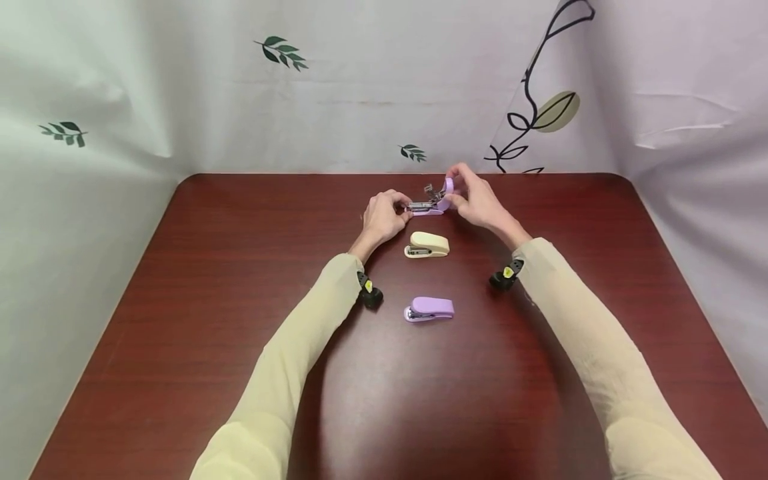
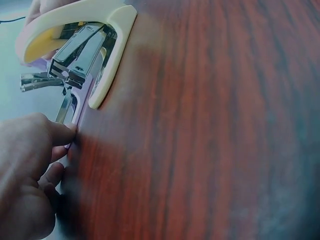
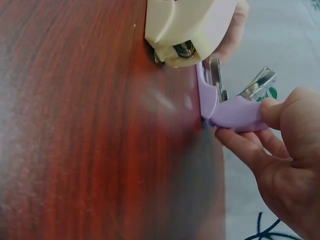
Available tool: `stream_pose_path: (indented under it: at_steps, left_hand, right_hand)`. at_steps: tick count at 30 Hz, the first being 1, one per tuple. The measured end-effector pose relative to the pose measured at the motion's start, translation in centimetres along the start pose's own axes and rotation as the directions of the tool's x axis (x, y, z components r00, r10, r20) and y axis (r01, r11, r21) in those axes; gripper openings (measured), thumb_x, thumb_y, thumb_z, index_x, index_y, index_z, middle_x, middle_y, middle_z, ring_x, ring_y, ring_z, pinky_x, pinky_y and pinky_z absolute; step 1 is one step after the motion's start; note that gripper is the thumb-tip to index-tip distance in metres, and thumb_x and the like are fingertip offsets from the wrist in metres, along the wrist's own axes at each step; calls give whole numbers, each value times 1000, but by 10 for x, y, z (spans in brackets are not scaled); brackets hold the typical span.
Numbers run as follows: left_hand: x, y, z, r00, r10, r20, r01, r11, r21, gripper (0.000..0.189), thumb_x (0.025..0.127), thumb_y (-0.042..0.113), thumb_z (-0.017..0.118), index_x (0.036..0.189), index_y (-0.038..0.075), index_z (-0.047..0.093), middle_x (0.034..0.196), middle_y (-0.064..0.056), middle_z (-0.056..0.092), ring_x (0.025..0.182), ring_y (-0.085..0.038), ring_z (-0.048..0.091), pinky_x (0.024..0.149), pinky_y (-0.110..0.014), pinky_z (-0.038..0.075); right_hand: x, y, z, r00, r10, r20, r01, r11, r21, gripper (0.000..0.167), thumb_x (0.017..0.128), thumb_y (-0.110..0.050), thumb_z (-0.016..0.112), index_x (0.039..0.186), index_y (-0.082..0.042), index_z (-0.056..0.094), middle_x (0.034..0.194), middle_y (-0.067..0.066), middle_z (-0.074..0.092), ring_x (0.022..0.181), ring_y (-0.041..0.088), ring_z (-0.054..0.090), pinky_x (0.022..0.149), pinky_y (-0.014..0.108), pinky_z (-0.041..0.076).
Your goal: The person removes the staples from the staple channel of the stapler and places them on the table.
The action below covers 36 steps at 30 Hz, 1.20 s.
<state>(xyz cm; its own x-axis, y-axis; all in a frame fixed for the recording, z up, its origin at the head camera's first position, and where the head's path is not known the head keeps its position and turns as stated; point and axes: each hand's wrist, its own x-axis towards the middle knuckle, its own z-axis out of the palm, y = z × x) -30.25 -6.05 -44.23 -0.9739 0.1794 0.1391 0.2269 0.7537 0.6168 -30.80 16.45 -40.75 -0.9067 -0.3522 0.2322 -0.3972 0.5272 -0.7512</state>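
At the far edge of the table lies an opened purple stapler [image 1: 427, 213], its top swung up and back so the metal staple channel shows. My left hand [image 1: 383, 215] pinches the front end of its base between thumb and fingers. The raised purple top [image 3: 235, 113] is gripped by my right hand [image 1: 480, 201], thumb on one side and fingers on the other. Just nearer to me stands a closed cream stapler [image 1: 435, 244], which partly blocks the open one in the left wrist view.
A second purple stapler [image 1: 433, 307], closed, lies nearer to me on the dark red-brown table [image 1: 240, 300]. White cloth [image 1: 360, 87] with leaf prints hangs behind the far edge and along both sides.
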Motion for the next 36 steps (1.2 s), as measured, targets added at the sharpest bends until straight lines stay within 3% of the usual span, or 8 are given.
stream_pose_path:
  at_steps: [4, 7, 12, 16, 28, 33, 35, 36]
  left_hand:
    - [1, 0, 1, 1000, 3, -4, -3, 1000, -3, 18, 89, 21, 76, 106, 16, 76, 105, 5, 66, 95, -17, 59, 80, -39, 48]
    - [1, 0, 1, 1000, 4, -6, -4, 1000, -1, 18, 88, 21, 76, 106, 16, 76, 105, 5, 66, 95, -17, 59, 80, -39, 48]
    - [1, 0, 0, 1000, 14, -4, -14, 1000, 1, 19, 88, 21, 75, 106, 17, 76, 106, 5, 66, 97, -17, 59, 81, -38, 47]
    - [1, 0, 0, 1000, 14, 4, -14, 1000, 5, 19, 88, 22, 75, 107, 17, 76, 107, 6, 66, 99, -17, 59, 82, -39, 47]
    - [-1, -1, 2, 1000, 5, -3, -5, 1000, -5, 18, 89, 22, 75, 106, 19, 76, 107, 7, 66, 98, -17, 57, 79, -41, 47]
    - [-1, 0, 2, 1000, 7, -7, -7, 1000, -8, 18, 89, 22, 75, 106, 19, 76, 107, 7, 66, 97, -17, 58, 79, -41, 47]
    - [-1, 0, 2, 1000, 8, -6, -8, 1000, -4, 18, 89, 22, 75, 106, 19, 76, 107, 6, 66, 97, -17, 59, 79, -41, 47]
    - [-1, 0, 1, 1000, 9, -4, -9, 1000, -2, 18, 89, 22, 76, 106, 19, 76, 107, 6, 66, 97, -17, 59, 80, -40, 47]
  right_hand:
    - [-4, 5, 1, 998, 64, -19, -62, 994, 91, 31, 94, 5, 62, 119, -3, 46, 107, 19, 58, 95, 30, 64, 77, 28, 55]
    - [-5, 7, 2, 993, 113, -16, -107, 973, 204, 30, 95, 9, 58, 119, -1, 43, 108, 21, 55, 96, 32, 62, 78, 27, 56]
    - [-9, 10, 2, 976, 216, 17, -204, 890, 407, 29, 97, 15, 48, 119, 0, 37, 117, 21, 48, 105, 33, 60, 86, 35, 54]
    - [-12, 16, 3, 966, 258, 20, -229, 816, 531, 29, 96, 18, 44, 116, -1, 36, 115, 22, 47, 104, 28, 61, 86, 36, 53]
    - [-20, 30, 9, 962, 271, 35, -218, 683, 698, 30, 97, 20, 36, 113, -5, 31, 106, 14, 48, 100, 20, 61, 89, 39, 52]
    - [-22, 32, 8, 959, 279, 42, -226, 669, 708, 31, 97, 20, 37, 118, -2, 30, 113, 17, 49, 101, 20, 61, 89, 39, 52]
    - [-23, 29, 6, 955, 293, 52, -247, 684, 686, 37, 97, 19, 41, 128, 4, 28, 119, 21, 48, 102, 22, 62, 90, 37, 52]
    - [-24, 27, 4, 953, 301, 45, -256, 713, 653, 42, 96, 17, 45, 132, 6, 26, 122, 22, 47, 101, 22, 62, 89, 35, 53]
